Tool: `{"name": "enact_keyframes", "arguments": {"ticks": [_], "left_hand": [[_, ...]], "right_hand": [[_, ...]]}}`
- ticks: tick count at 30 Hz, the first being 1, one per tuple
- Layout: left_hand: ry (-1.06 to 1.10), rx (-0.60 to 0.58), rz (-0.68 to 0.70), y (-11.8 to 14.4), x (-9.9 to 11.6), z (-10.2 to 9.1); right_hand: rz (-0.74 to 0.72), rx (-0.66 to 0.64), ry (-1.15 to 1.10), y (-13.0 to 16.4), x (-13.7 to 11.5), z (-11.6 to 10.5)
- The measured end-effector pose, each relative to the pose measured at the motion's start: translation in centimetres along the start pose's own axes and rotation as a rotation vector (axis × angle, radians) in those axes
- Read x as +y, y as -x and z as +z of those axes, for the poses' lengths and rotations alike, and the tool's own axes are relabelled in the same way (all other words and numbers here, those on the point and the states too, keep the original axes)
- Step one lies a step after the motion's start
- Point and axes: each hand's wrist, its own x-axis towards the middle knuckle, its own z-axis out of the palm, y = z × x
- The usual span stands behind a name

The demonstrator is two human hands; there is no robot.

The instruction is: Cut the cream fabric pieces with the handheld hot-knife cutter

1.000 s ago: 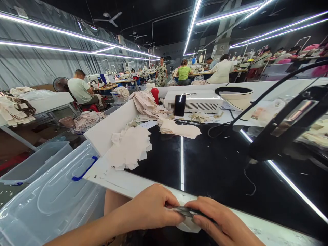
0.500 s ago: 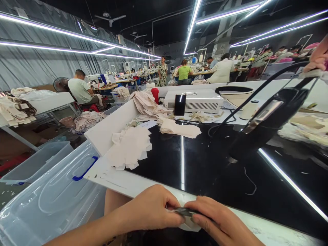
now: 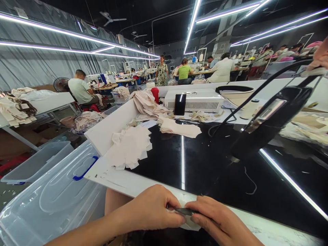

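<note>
My left hand [image 3: 151, 208] and my right hand [image 3: 220, 223] meet at the near edge of the glossy black table [image 3: 205, 164]. Together they pinch a thin dark strip [image 3: 185, 211] lying over a small white fabric piece [image 3: 191, 223]. A heap of cream fabric cut pieces [image 3: 129, 147] lies on the table's left part, another small stack [image 3: 179, 128] farther back. A black iron [image 3: 271, 118] on a cable hangs tilted above the table's right side, with another person's hand [image 3: 320, 56] at its top.
Clear plastic bins with blue handles [image 3: 56, 191] stand left of the table. A white machine box [image 3: 194, 100] with a black phone [image 3: 179, 104] leaning on it sits at the back, next to a red cup [image 3: 155, 95]. Several people sit at sewing tables beyond.
The black iron swung left and upright, and another person's hand came into view at its top. My hands stayed together on the strip at the table edge.
</note>
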Motion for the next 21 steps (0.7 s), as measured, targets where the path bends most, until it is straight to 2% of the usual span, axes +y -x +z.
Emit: {"name": "enact_keyframes", "arguments": {"ticks": [17, 21], "left_hand": [[0.039, 0.005, 0.002, -0.13, -0.27, 0.15], [0.06, 0.001, 0.014, -0.07, -0.32, 0.23]], "right_hand": [[-0.064, 0.058, -0.025, 0.16, 0.14, 0.29], [-0.075, 0.119, -0.028, 0.33, 0.15, 0.19]]}}
